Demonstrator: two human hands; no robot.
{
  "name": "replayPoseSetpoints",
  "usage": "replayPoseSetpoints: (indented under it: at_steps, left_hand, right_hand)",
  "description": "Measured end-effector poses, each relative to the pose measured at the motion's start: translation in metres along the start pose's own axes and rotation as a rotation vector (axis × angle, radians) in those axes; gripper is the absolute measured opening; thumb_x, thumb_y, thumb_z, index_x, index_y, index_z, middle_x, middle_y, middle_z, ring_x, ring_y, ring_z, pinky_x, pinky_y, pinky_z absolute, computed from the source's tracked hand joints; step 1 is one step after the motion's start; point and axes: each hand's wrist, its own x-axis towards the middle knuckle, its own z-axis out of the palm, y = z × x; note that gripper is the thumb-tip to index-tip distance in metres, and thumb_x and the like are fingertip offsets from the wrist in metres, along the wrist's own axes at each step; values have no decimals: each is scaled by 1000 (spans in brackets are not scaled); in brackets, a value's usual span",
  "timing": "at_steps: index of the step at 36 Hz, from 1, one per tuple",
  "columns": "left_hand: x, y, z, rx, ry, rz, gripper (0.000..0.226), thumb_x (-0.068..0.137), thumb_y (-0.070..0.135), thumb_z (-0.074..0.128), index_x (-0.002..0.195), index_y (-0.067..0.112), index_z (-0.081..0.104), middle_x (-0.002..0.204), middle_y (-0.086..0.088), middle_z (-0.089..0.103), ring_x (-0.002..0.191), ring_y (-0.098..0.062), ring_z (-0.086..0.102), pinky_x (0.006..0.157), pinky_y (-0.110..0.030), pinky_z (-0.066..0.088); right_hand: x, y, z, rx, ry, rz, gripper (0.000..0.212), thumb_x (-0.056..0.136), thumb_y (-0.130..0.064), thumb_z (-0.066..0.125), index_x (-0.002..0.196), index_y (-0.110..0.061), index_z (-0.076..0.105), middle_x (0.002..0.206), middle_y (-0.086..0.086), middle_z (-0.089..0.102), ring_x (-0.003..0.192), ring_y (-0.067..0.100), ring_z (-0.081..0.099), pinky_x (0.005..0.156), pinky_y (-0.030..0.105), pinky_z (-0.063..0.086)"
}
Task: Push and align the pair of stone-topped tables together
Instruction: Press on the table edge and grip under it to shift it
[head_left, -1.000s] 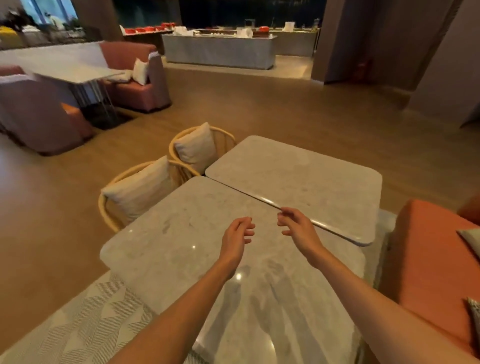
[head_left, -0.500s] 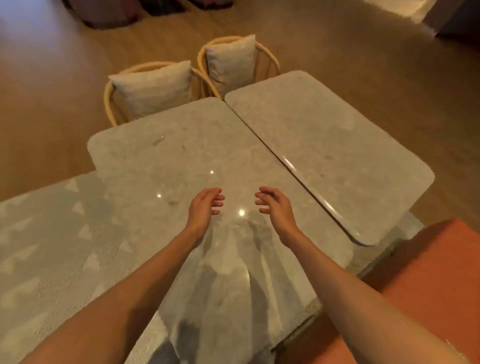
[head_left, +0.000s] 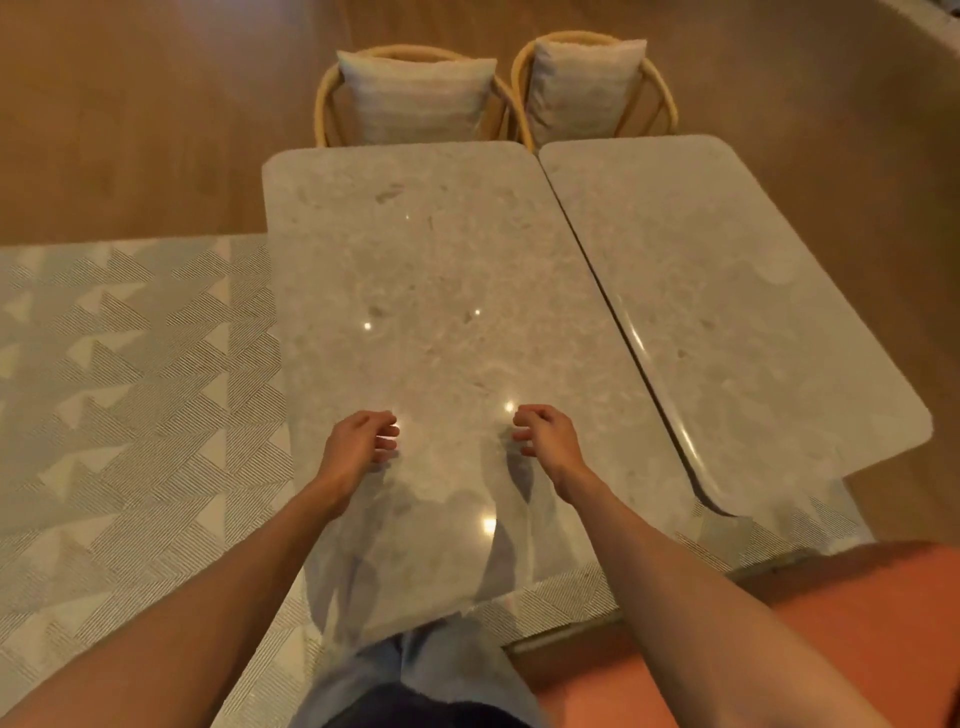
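Presently, findings as follows.
Change: both hands have drawn back from the seam toward the near end of the left counter (head_left: 415, 270) and moved apart.
Left hand (head_left: 358, 441): grip loosely curled, holding nothing, over the stone.
Right hand (head_left: 545, 436): likewise.
Right counter (head_left: 727, 312): beside the left counter, near corner skewed outward, seam widening toward the person.
Judgement: alignment unfinished.

No readable text, labels, brands, numbers or signs anywhere in view.
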Motion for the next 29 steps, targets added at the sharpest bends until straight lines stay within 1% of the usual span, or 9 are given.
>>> replayPoseSetpoints:
  at_steps: [3, 7, 12, 14, 17, 20, 23, 26, 29]
  left_hand:
    - [-2, -31, 1, -35, 3, -56, 13, 96, 17, 60, 92, 6, 67, 89, -16, 68, 77, -27, 60, 69, -38, 47]
    - [-19, -62, 11, -99, 49, -127, 12, 95, 16, 59, 95, 6, 65, 87, -16, 63, 71, -23, 56, 63, -32, 44]
    - [-43, -93, 38, -20, 172, -140, 16, 94, 17, 59, 86, 9, 70, 92, -13, 72, 85, -27, 64, 83, -42, 53]
    - [-55, -103, 54, 41, 287, -91, 14, 92, 14, 59, 88, 10, 72, 93, -11, 72, 88, -25, 64, 84, -40, 52]
    - [-67, -110, 80, 105, 389, -43, 16, 93, 12, 58, 89, 1, 70, 88, -8, 68, 78, -19, 57, 69, -32, 44]
    - [-81, -122, 107, 198, 468, -43, 19, 91, 9, 58, 80, -5, 65, 78, -15, 62, 71, -22, 52, 61, -33, 40]
    - [-100, -133, 137, 240, 570, -92, 19, 89, 8, 59, 71, 2, 61, 77, -13, 62, 76, -31, 58, 70, -40, 46]
    - [-121, -141, 165, 105, 678, -228, 27, 91, 17, 60, 65, 13, 55, 65, -4, 60, 71, -29, 59, 69, -37, 49]
    - [-128, -150, 185, -217, 749, -350, 38, 97, 20, 59, 61, 10, 52, 40, 6, 54, 47, -10, 59, 42, -18, 45]
  right_hand:
    - [-8, 26, -4, -11, 24, 46, 24, 96, -20, 58, 113, -7, 68, 98, 7, 70, 86, 20, 64, 68, 31, 51]
    - [-18, 57, -16, -65, 2, 104, 18, 97, -19, 58, 105, -8, 70, 97, 9, 70, 86, 22, 64, 74, 33, 51]
    - [-8, 82, -40, -203, 3, 205, 25, 92, -18, 55, 76, -4, 68, 81, 16, 66, 79, 32, 61, 77, 49, 51]
    - [-1, 95, -53, -242, 43, 265, 32, 92, -25, 53, 87, 3, 70, 89, 20, 71, 86, 37, 68, 82, 50, 55]
    - [5, 118, -74, -226, 105, 332, 42, 94, -34, 51, 106, 3, 69, 104, 21, 71, 95, 38, 68, 85, 46, 58]
    - [6, 140, -96, -163, 121, 373, 41, 95, -30, 50, 83, 2, 73, 82, 20, 73, 75, 35, 71, 71, 44, 61]
    - [4, 155, -113, -133, 96, 376, 57, 96, -34, 53, 51, -4, 71, 57, 15, 70, 50, 25, 62, 56, 36, 54]
    - [2, 167, -131, -136, 68, 466, 59, 91, -55, 63, 74, -1, 75, 55, 9, 68, 51, 22, 61, 61, 37, 55]
    - [4, 172, -141, -50, 25, 556, 60, 82, -62, 71, 94, -3, 70, 73, 9, 65, 63, 23, 59, 62, 34, 53]
